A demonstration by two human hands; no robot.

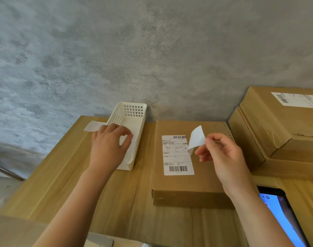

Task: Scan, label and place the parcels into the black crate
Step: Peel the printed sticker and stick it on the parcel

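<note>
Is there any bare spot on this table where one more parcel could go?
Probably yes: the bare table in front of the white basket, left of the labelled parcel, though the left hand reaches across it. The right side is crowded: stacked boxes, a lit screen, and the right hand pinching a curled label.

Looks like a small parcel-packing/shipping spot, maybe home or back room: labelled boxes (284, 125) stacked on wood table (66, 175) w/ label basket (130, 122), phone (284, 216), against bare grey wall (116, 50)
</note>
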